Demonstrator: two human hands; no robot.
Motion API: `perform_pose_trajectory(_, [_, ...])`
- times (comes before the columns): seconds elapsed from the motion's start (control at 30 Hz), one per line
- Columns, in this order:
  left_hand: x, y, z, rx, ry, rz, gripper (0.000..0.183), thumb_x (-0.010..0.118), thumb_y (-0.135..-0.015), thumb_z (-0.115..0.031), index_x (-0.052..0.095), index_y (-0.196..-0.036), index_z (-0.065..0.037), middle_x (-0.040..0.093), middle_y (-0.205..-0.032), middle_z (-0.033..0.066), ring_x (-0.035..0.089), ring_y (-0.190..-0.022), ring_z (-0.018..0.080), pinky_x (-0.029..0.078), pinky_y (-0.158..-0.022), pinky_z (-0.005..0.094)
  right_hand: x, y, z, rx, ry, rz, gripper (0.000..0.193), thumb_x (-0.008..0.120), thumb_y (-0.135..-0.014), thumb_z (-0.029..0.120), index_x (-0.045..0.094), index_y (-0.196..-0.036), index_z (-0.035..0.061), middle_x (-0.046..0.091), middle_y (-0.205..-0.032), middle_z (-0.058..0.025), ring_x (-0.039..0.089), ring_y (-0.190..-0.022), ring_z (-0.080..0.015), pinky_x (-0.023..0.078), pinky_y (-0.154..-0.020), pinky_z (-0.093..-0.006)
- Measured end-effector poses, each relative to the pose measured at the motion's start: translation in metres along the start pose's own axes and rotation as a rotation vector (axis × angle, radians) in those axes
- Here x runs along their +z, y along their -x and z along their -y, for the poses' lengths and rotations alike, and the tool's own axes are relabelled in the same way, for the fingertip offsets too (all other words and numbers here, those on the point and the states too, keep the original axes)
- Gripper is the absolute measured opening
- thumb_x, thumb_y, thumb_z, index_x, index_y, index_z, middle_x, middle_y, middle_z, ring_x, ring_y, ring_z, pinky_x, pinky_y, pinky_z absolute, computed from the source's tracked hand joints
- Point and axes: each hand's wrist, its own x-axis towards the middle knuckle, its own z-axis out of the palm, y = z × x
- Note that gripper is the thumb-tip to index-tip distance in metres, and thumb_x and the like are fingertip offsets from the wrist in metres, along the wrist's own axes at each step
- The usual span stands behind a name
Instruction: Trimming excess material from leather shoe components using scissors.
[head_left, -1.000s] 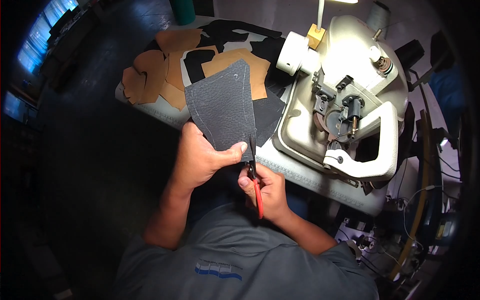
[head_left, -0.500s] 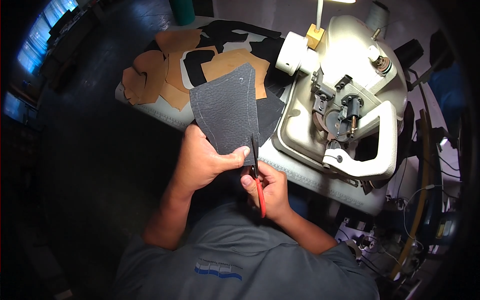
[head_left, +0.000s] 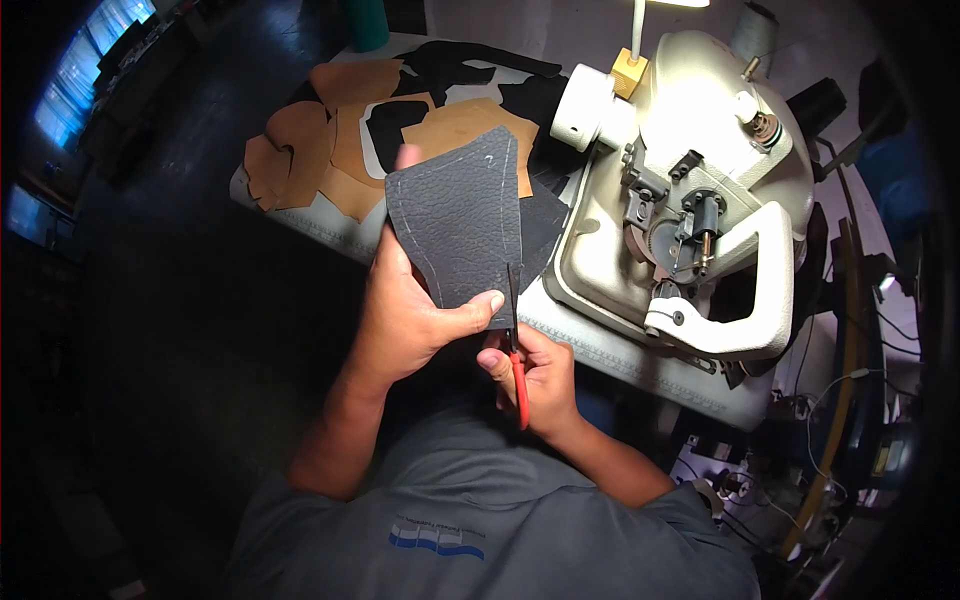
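A dark grey, grained leather piece with pale lines marked along its edges is held up in front of me. My left hand grips it from the left and below, thumb on its face near the lower edge and a fingertip showing beyond its upper left corner. In my right hand are scissors with red handles. Their dark blades lie along the leather's lower right edge, one blade over its face. The other blade is mostly hidden behind the leather.
A white table carries tan leather pieces and black leather pieces in a loose pile. At right stands a cream sewing-type machine with a curved arm, under a lit lamp. A thread cone is behind it.
The leather has shifted slightly right, and a left fingertip now shows past its upper left corner. The scissors have turned slightly, their handles moving a little left.
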Motion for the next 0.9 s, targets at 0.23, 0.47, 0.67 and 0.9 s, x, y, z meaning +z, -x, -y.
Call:
perform_pose_trajectory(0.23, [0.001, 0.002, 0.001, 0.185, 0.171, -0.039, 0.098, 0.083, -0.084, 0.007, 0.030, -0.166, -0.005, 0.057, -0.147, 0.0178, 0.060, -0.129, 0.0189, 0.056, -0.100, 0.0334, -0.006, -0.002, 0.002, 0.033, -0.009, -0.007, 0.030, 0.081, -0.098, 0.028, 0.071, -0.098, -0.0004, 0.059, -0.061, 0.0050, 0.051, -0.050, -0.0018, 0.039, -0.046, -0.0235])
perform_pose_trajectory(0.47, [-0.011, 0.001, -0.003, -0.065, -0.117, 0.034, 0.046, 0.083, -0.086, 0.006, 0.072, -0.130, 0.003, 0.075, -0.116, 0.0122, 0.069, -0.108, 0.0134, 0.057, -0.094, 0.0296, -0.008, -0.001, -0.002, 0.025, -0.009, 0.006, 0.028, 0.081, -0.099, 0.026, 0.071, -0.098, -0.0006, 0.058, -0.062, 0.0060, 0.048, -0.052, -0.0006, 0.035, -0.048, -0.0223])
perform_pose_trajectory(0.67, [-0.008, 0.002, -0.003, -0.091, -0.124, 0.059, 0.049, 0.084, -0.083, 0.008, 0.071, -0.130, 0.004, 0.075, -0.115, 0.0111, 0.069, -0.106, 0.0134, 0.057, -0.094, 0.0301, -0.007, 0.000, 0.005, 0.040, -0.047, 0.008, 0.022, 0.078, -0.101, 0.019, 0.072, -0.104, -0.0021, 0.058, -0.066, 0.0074, 0.046, -0.057, 0.0006, 0.034, -0.051, -0.0216])
perform_pose_trajectory(0.9, [-0.004, 0.002, -0.004, -0.102, -0.099, 0.080, 0.050, 0.083, -0.082, 0.008, 0.071, -0.131, 0.004, 0.073, -0.117, 0.0113, 0.068, -0.107, 0.0139, 0.056, -0.096, 0.0302, -0.004, 0.001, 0.000, 0.064, -0.105, -0.001, 0.017, 0.073, -0.101, 0.008, 0.073, -0.115, -0.0015, 0.060, -0.070, 0.0072, 0.047, -0.058, 0.0014, 0.035, -0.050, -0.0216])
